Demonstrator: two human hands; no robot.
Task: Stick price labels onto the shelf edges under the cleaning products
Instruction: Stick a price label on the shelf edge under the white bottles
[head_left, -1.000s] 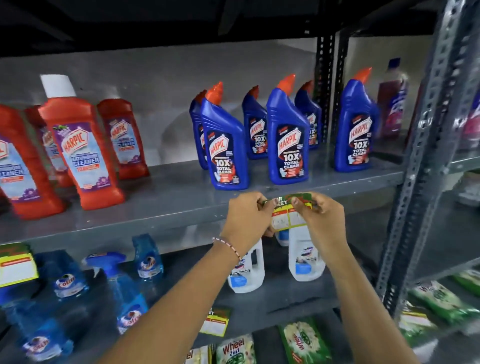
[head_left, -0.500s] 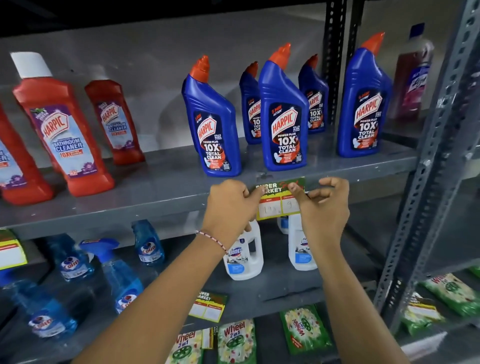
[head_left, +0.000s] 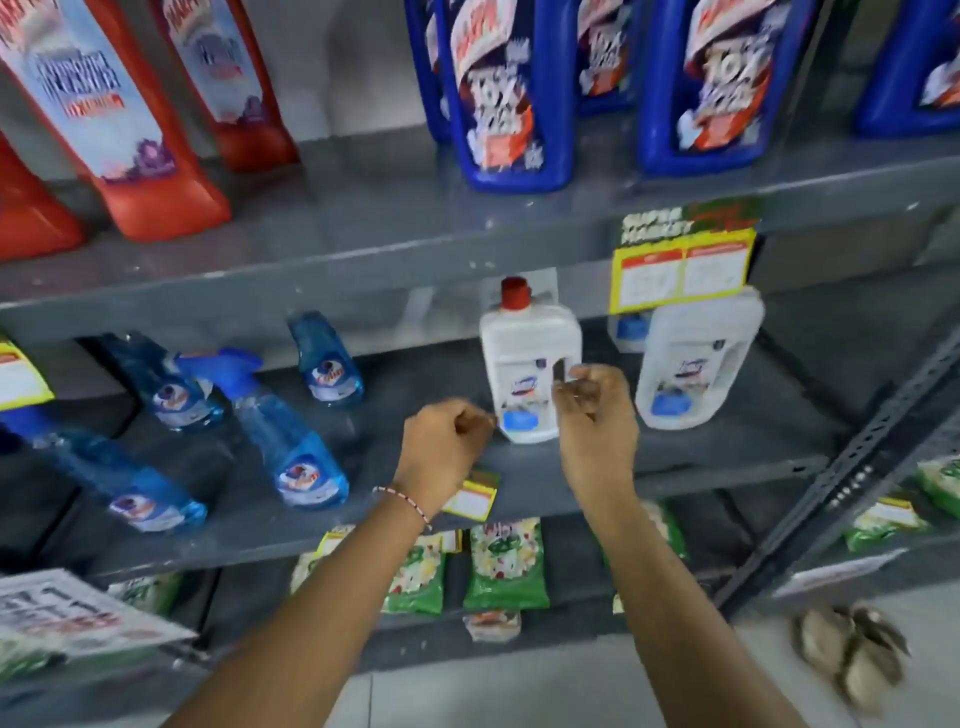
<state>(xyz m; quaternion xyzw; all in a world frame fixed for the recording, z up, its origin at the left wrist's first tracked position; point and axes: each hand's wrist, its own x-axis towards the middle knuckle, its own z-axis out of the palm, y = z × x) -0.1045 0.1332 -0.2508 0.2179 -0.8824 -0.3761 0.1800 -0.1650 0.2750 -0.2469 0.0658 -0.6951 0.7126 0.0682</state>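
Observation:
A yellow and green price label (head_left: 684, 260) hangs from the upper shelf edge (head_left: 415, 270), under the blue toilet-cleaner bottles (head_left: 511, 93); no hand touches it. My left hand (head_left: 448, 449) is a loose fist in front of the middle shelf with nothing visible in it. To its right, my right hand (head_left: 597, 415) is level with a white bottle (head_left: 527, 374), fingers curled and thumb near the fingertips; blur hides whether it pinches anything. A second label (head_left: 471, 496) lies flat on the middle shelf just below my left hand.
Red cleaner bottles (head_left: 130, 130) stand upper left and blue spray bottles (head_left: 285, 441) on the middle shelf. Another label (head_left: 18, 376) hangs at the left edge. Green packets (head_left: 506, 566) fill the bottom shelf. A slanted metal upright (head_left: 852, 467) stands at the right.
Both hands have let go of the label and dropped from the upper shelf edge to the middle shelf. The label stays on the edge. The view has moved closer and lower.

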